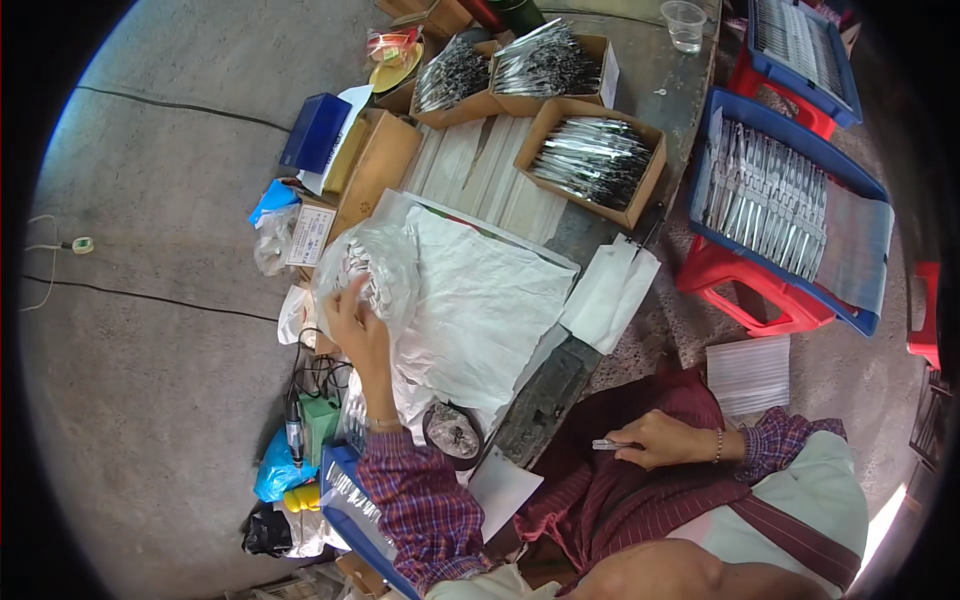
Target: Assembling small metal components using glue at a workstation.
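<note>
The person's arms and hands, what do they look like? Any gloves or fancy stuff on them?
No gloves: the left hand and right hand are bare. Both arms wear checked sleeves in purple, blue and reddish tones. A thin bracelet circles the right wrist.

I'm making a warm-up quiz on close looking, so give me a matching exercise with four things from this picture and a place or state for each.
Things
1. Left hand
2. Right hand
3. Large white sheet
4. Red stool

Places or states
A. Under a blue tray
B. At the opening of a clear plastic bag
C. Spread on the table, to the right of the bag
D. Holding a small metal object above maroon striped cloth

Right pairs: 1-B, 2-D, 3-C, 4-A
</note>
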### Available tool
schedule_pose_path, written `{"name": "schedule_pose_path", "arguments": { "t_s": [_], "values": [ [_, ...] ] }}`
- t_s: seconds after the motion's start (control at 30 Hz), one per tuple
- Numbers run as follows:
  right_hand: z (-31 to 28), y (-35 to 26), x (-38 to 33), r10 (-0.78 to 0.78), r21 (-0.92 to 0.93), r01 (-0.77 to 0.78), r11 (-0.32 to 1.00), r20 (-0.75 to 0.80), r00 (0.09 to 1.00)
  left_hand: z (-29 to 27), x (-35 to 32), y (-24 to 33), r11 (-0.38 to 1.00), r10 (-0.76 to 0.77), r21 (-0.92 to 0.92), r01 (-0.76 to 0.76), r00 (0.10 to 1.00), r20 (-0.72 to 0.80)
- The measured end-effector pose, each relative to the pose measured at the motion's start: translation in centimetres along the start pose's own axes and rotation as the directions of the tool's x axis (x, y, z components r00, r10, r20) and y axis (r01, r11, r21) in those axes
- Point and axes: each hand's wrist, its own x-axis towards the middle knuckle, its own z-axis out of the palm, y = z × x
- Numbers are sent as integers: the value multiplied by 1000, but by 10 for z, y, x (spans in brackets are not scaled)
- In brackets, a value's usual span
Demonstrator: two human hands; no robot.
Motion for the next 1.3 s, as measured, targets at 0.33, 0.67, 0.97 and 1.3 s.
{"name": "schedule_pose_path", "arguments": {
  "t_s": [0.33,0.67,0.97,1.3],
  "values": [
    [0,-7,-12,19,-5,-19,1000,16,1000,-83,-128,115,264,-303,-550,792,610,732],
    [7,-39,-3,-119,-170,131,977,76,990,-97,-242,154,-163,-270,-413,896,362,892],
    [27,-46,-7,-104,-277,156,948,195,975,-86,-299,167,-334,-356,-488,806,372,857],
    [39,-45,-10,-137,-356,205,912,207,969,-83,-317,171,-406,-322,-457,791,344,882]
  ]
}}
